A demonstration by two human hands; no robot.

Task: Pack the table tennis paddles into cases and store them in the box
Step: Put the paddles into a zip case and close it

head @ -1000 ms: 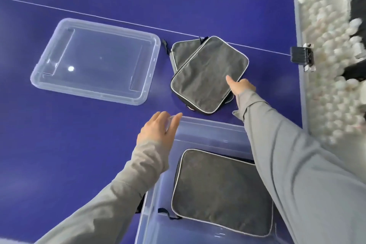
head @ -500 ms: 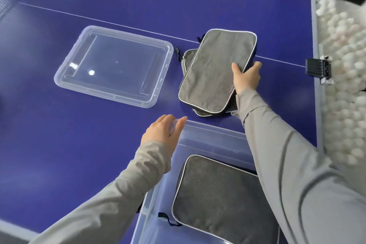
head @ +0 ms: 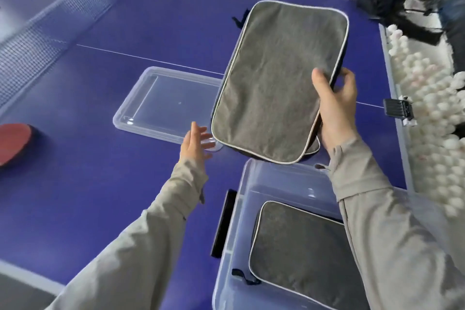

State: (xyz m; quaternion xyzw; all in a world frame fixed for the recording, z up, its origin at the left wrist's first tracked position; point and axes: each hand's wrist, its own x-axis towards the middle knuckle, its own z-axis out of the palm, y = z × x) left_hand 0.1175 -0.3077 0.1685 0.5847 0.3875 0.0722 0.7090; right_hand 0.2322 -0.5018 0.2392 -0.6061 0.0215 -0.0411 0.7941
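Note:
My right hand (head: pixel 337 108) grips the right edge of a grey paddle case (head: pixel 276 83) with white piping, held tilted in the air above the blue table. Another case seems to hang behind it; only a sliver shows at its lower edge. My left hand (head: pixel 195 143) hovers open just left of the case's lower corner, holding nothing. Below, a clear plastic box (head: pixel 241 209) has one grey case (head: pixel 297 254) lying flat inside it. A red paddle (head: pixel 12 143) lies on the table at the far left.
The box's clear lid (head: pixel 163 103) lies upside down on the blue table (head: pixel 88 184) behind my left hand. The net (head: pixel 37 33) runs along the far left. A trough full of white balls (head: pixel 432 113) borders the table's right edge. Bags stand on the floor beyond.
My right hand has lifted the grey case off the table and raised it. My left hand has left the box's rim and moved up toward the case. The camera has tilted up.

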